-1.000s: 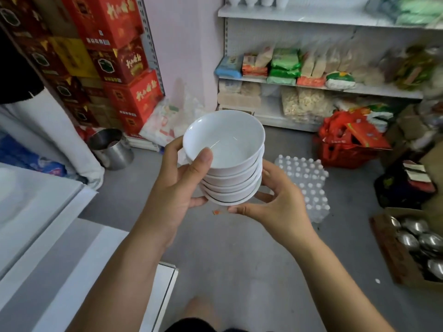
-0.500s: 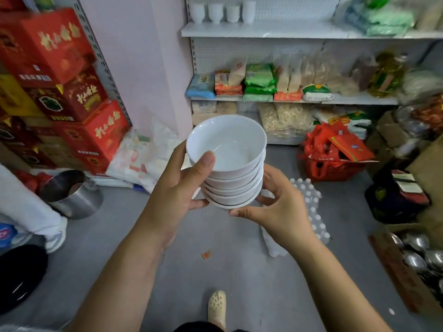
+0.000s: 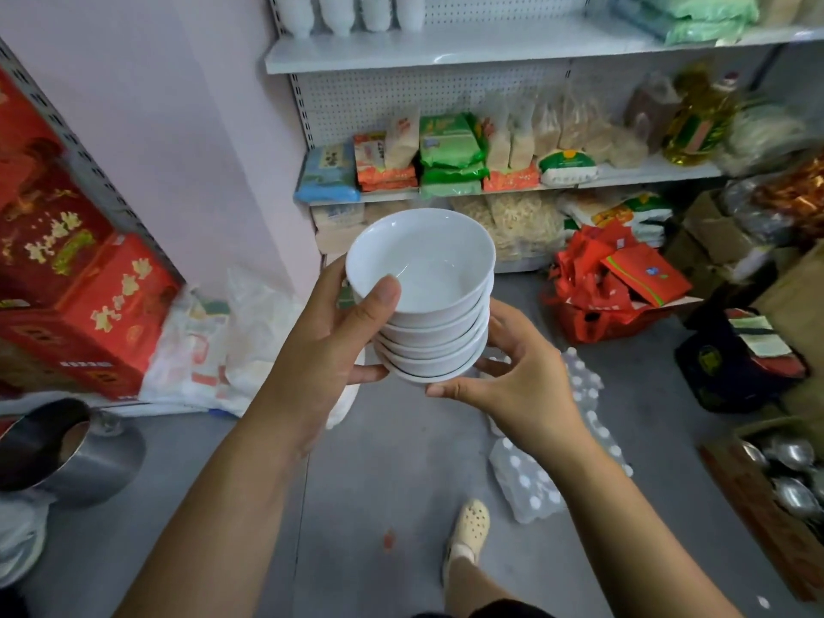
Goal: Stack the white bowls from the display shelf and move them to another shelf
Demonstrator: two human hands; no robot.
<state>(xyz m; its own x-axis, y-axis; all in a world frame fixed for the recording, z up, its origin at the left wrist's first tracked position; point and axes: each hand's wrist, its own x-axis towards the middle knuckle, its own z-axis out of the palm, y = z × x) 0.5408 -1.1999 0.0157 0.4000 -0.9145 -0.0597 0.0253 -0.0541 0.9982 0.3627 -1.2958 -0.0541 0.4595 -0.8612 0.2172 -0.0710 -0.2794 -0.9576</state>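
Head view. Stack of white bowls (image 3: 426, 301) held in mid-air, nested and upright, between 2 hands, above grey floor (image 3: 392, 461) and in front of white shelf unit (image 3: 446, 51). Left hand (image 3: 325, 350) grips stack's left side, thumb (image 3: 385, 294) hooked over top bowl's rim, fingers curled beneath. Right hand (image 3: 517, 385) cups stack's lower right side, fingers curled under bottom bowl. Bowl count unclear. Red cartons (image 3: 98, 305) at left; steel pot (image 3: 67, 452) on floor below them. Packaged goods (image 3: 450, 149) on middle shelf. Cream clog (image 3: 468, 526) on floor.

Both hands (image 3: 526, 376) grip stacked white bowls (image 3: 423, 301); shelf (image 3: 490, 51) ahead.
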